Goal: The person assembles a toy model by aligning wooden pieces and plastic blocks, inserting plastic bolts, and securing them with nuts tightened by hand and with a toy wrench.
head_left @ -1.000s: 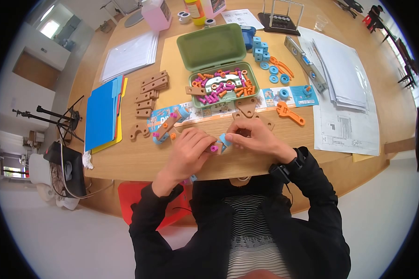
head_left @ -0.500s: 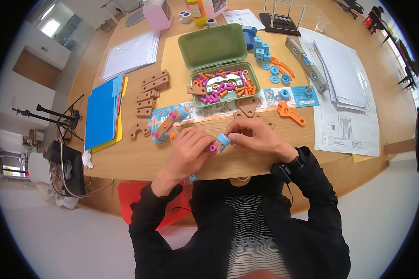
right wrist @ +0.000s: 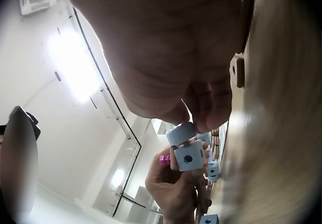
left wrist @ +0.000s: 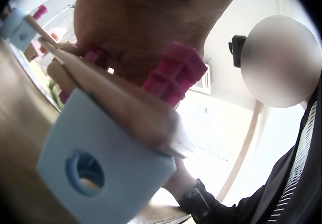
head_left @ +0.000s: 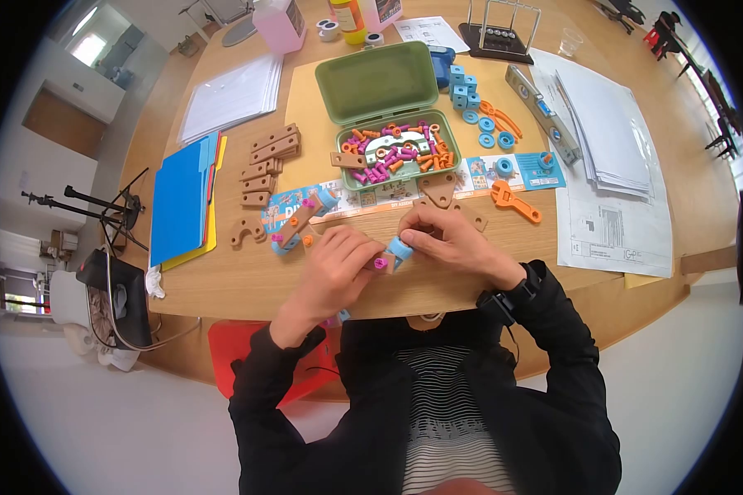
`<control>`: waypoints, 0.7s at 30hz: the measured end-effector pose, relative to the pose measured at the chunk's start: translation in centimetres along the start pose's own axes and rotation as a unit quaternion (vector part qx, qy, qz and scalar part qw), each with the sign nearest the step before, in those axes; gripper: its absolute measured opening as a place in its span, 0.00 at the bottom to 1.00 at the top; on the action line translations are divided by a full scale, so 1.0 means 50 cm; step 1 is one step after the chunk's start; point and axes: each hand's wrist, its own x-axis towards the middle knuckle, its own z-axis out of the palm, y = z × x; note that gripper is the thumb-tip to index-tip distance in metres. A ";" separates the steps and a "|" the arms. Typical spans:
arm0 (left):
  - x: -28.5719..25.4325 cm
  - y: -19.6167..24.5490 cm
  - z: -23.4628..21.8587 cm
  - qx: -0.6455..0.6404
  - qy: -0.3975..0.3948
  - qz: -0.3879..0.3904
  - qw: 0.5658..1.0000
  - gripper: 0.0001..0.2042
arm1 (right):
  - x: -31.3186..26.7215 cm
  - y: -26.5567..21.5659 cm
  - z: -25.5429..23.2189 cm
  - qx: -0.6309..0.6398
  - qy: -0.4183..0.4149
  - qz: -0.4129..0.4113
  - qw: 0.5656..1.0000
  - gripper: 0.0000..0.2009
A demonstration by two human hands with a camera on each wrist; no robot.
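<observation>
My left hand (head_left: 338,264) grips a brown strip (left wrist: 118,101) that has a blue cube (left wrist: 65,158) against one face and a pink bolt (left wrist: 176,73) standing out of the other. In the head view the pink bolt head (head_left: 380,263) shows beside the left fingertips. My right hand (head_left: 450,239) pinches a round blue piece (right wrist: 181,133) between thumb and fingers, right at the blue cube (right wrist: 196,151) in the right wrist view. Left of the hands lies another assembly, a brown strip (head_left: 299,226) with blue parts and pink and orange bolts.
Beyond the hands, an open green box (head_left: 347,180) holds pink and orange bolts. Brown strips (head_left: 260,186) lie stacked at left, near blue folders (head_left: 182,206). An orange wrench (head_left: 516,202), blue cubes (head_left: 462,91), a level (head_left: 545,115) and papers (head_left: 611,223) are on the right.
The right fingers have shifted around the round blue piece, which shows more fully and at a different tilt. My left hand stays nearly in place with the strip.
</observation>
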 end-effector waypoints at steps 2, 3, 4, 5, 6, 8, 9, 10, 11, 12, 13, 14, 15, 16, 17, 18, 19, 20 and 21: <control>0.000 -0.004 -0.001 0.008 0.003 0.010 1.000 0.18 | -0.003 -0.006 -0.004 0.033 -0.018 0.022 0.999 0.09; 0.001 -0.004 -0.002 0.008 0.002 0.010 1.000 0.18 | -0.006 -0.006 -0.005 0.043 -0.019 0.010 0.999 0.09; 0.000 -0.004 -0.002 0.009 0.005 0.010 1.000 0.18 | -0.007 -0.007 -0.005 0.053 -0.021 -0.001 0.998 0.09; 0.000 -0.004 -0.003 0.011 0.007 0.009 1.000 0.18 | -0.008 -0.007 -0.004 0.054 -0.021 0.000 0.998 0.09; -0.002 -0.005 -0.002 0.011 0.007 0.009 1.000 0.18 | -0.008 -0.009 -0.003 0.050 -0.017 -0.003 0.999 0.09; -0.006 -0.007 -0.001 0.001 0.003 -0.003 1.000 0.21 | -0.008 -0.008 -0.003 0.045 -0.012 -0.006 0.999 0.09; -0.006 -0.007 -0.001 0.001 0.003 -0.003 1.000 0.21 | -0.008 -0.007 -0.005 0.039 -0.018 -0.004 0.999 0.09; -0.005 -0.005 -0.002 0.001 0.002 -0.001 1.000 0.21 | -0.007 -0.005 -0.006 0.032 -0.025 -0.002 0.999 0.09; -0.004 -0.004 -0.002 0.001 0.001 0.001 1.000 0.21 | -0.007 -0.004 -0.007 0.032 -0.025 -0.002 0.999 0.09; -0.004 -0.004 -0.003 0.001 0.001 0.000 1.000 0.21 | -0.006 -0.002 -0.007 0.031 -0.026 -0.004 0.999 0.09; -0.004 -0.003 -0.002 0.001 0.003 0.000 1.000 0.20 | -0.006 -0.001 -0.008 0.029 -0.026 -0.006 0.999 0.08; -0.004 -0.003 -0.002 0.002 0.005 0.000 1.000 0.20 | -0.007 -0.002 -0.008 0.028 -0.027 -0.006 0.999 0.08; -0.004 -0.003 -0.002 0.002 0.005 0.000 1.000 0.20 | -0.007 -0.004 -0.007 0.040 -0.030 -0.004 0.999 0.08; -0.005 -0.003 -0.002 0.001 0.006 0.001 1.000 0.20 | -0.008 -0.005 -0.007 0.051 -0.033 -0.001 0.998 0.08; -0.005 -0.004 -0.002 0.001 0.007 0.001 1.000 0.20 | -0.007 -0.004 -0.006 0.051 -0.033 -0.001 0.998 0.08; -0.005 -0.004 -0.002 0.001 0.007 0.001 1.000 0.20 | -0.007 -0.004 -0.006 0.044 -0.032 -0.006 0.999 0.08; -0.003 -0.004 -0.002 0.007 0.008 0.008 1.000 0.19 | -0.006 -0.003 -0.006 0.037 -0.030 -0.010 0.999 0.07; -0.002 -0.004 -0.002 0.013 0.009 0.015 1.000 0.18 | -0.006 -0.002 -0.006 0.037 -0.030 -0.010 0.999 0.07; -0.002 -0.005 -0.002 0.012 0.009 0.015 1.000 0.18 | -0.005 -0.002 -0.005 0.034 -0.029 -0.009 0.999 0.07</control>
